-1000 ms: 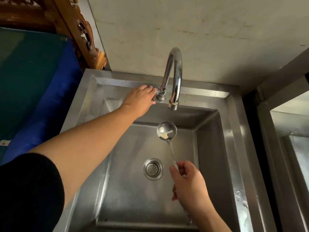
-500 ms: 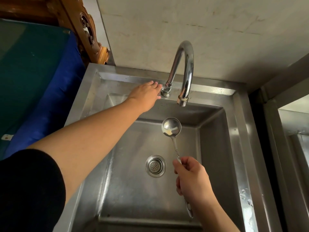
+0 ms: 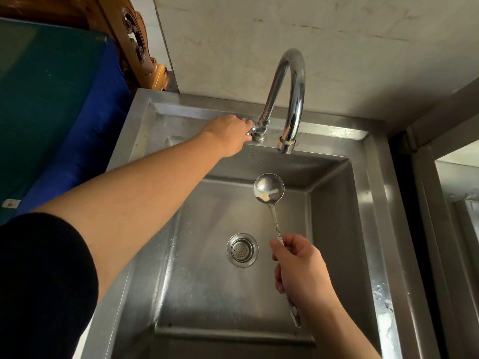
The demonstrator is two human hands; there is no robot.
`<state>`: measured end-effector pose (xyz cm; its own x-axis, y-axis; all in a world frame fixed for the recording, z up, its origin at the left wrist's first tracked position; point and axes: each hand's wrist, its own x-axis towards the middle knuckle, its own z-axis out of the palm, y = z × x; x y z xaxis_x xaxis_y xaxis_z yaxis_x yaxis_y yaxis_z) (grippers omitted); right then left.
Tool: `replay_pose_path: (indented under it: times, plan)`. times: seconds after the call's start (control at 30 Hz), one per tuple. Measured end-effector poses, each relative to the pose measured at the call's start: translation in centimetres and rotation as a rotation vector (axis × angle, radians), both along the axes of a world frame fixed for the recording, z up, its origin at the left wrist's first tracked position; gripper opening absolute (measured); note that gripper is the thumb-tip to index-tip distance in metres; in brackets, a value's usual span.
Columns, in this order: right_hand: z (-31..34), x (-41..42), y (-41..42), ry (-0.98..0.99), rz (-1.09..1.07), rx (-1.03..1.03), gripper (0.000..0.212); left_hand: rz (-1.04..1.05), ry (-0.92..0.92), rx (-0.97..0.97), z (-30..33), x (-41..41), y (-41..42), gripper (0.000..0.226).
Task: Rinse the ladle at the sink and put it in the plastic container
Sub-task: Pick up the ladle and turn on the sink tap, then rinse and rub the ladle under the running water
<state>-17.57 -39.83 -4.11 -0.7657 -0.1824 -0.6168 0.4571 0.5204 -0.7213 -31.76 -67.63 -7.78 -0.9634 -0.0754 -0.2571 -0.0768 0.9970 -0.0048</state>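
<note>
I can read no text, brand, number or sign anywhere in my view. The small white tag on the blue cover at the left carries a mark too small to make out, and the ladle handle shows only an engraved pattern, not letters.

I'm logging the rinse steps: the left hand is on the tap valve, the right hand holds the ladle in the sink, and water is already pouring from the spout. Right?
Not quite: the head view shows no water leaving the spout. The left hand is on the tap valve, and the right hand holds the ladle in the sink.
</note>
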Motion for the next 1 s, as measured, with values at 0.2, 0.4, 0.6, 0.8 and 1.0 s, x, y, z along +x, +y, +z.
replay_pose_path:
  times: [0.2,0.4,0.6,0.8,1.0]
  plan:
    - [0.2,-0.1,-0.1,0.016,0.019,0.010,0.019,-0.001,-0.009,0.010,0.5,-0.1,0.0,0.046]
    - [0.4,-0.3,-0.2,0.015,0.008,0.007,0.019,0.033,-0.014,0.059,0.9,-0.2,-0.1,0.044]
    - [0.5,-0.3,-0.3,0.018,-0.003,-0.004,0.019,0.056,-0.027,0.090,1.3,0.0,0.0,0.045]
    - [0.6,-0.4,-0.5,0.022,-0.013,-0.008,0.018,0.224,0.046,0.318,0.8,1.5,0.9,0.055]
    - [0.8,-0.7,-0.7,0.035,-0.012,-0.006,0.020,0.535,0.331,0.790,0.3,6.1,3.6,0.035]
